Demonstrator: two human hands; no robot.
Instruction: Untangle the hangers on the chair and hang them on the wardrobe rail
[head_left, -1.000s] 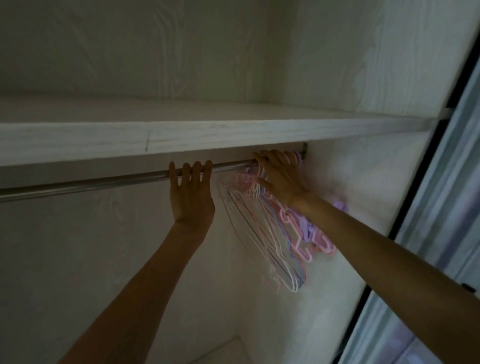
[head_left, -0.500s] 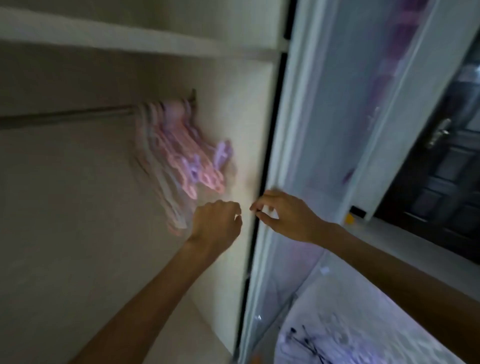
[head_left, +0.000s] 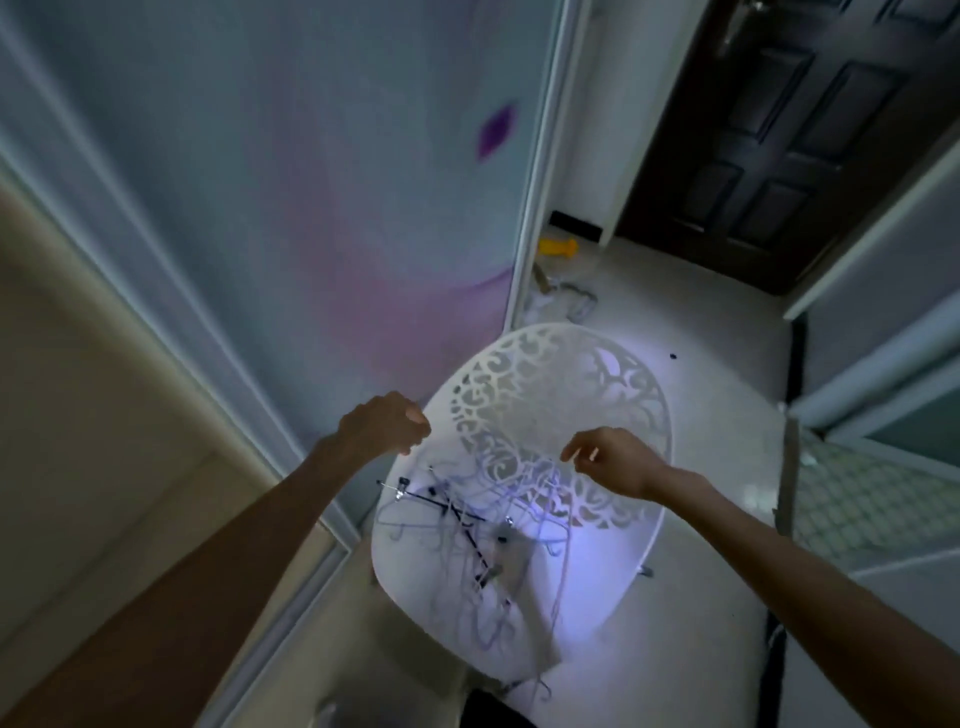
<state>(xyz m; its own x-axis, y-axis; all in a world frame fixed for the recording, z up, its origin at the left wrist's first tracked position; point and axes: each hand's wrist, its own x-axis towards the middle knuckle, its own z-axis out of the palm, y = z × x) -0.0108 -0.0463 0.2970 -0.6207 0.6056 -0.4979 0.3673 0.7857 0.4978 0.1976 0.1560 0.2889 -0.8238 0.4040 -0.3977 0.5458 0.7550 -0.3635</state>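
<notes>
A white chair (head_left: 644, 415) with a cut-out patterned back stands below me beside the wardrobe. A tangle of thin hangers (head_left: 467, 530), pale ones and black clip ones, lies on its seat. My left hand (head_left: 382, 426) hovers above the seat's left edge with its fingers curled in and nothing in it. My right hand (head_left: 610, 460) hovers in front of the chair back, fingers loosely bent and apart, empty. Neither hand touches the hangers. The wardrobe rail is out of view.
The wardrobe's sliding door (head_left: 311, 208) with a purple print fills the upper left, its beige side panel (head_left: 78, 415) at far left. A dark door (head_left: 779, 130) stands at the back right. A yellow object (head_left: 556, 247) and some clutter lie on the pale floor (head_left: 701, 332).
My view has swung from the wardrobe rail, where both hands were at the hung hangers, down to the chair. Both hands left the rail and now hover over the chair's hangers.
</notes>
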